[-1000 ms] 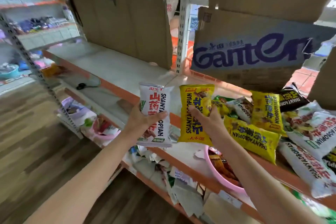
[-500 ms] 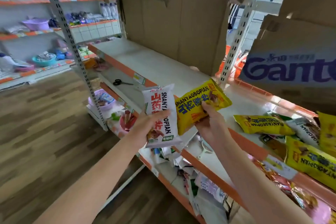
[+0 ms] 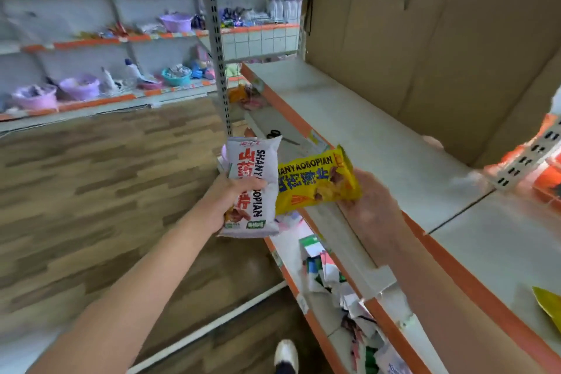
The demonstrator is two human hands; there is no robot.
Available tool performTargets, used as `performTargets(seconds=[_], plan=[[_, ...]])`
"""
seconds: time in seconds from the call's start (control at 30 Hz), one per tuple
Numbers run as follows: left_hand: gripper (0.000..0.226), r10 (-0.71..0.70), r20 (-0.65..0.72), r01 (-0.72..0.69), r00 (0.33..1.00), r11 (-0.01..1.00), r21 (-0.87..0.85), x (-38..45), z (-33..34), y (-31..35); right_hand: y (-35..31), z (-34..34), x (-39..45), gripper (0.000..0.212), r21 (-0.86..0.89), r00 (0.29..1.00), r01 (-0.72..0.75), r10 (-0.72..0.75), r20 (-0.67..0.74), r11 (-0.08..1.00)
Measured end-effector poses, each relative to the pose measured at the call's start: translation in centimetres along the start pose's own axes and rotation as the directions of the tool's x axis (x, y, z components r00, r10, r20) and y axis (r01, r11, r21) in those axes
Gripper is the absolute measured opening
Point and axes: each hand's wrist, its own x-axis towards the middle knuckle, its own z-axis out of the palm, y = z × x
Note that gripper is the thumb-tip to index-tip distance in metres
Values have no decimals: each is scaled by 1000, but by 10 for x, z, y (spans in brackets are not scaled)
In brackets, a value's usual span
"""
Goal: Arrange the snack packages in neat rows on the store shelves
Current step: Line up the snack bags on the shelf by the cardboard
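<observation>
The left hand is gripping a white snack packet upright, thumb curled across its front, just off the front edge of the grey shelf; the right hand is pinching a yellow snack packet sideways beside it, over that edge

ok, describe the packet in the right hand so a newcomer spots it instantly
Start at the long grey shelf with the orange edge. In front of its near edge, the right hand holds a yellow snack packet lying sideways. Blue lettering sets it apart from the upright white, red-lettered packet held beside it.
</observation>
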Motion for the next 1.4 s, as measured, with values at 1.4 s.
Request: performTargets(seconds=[1.4], plan=[[24, -109, 225, 138, 968, 984, -115, 335, -136, 114, 30, 119, 363, 43, -254, 986, -142, 114, -119, 957]])
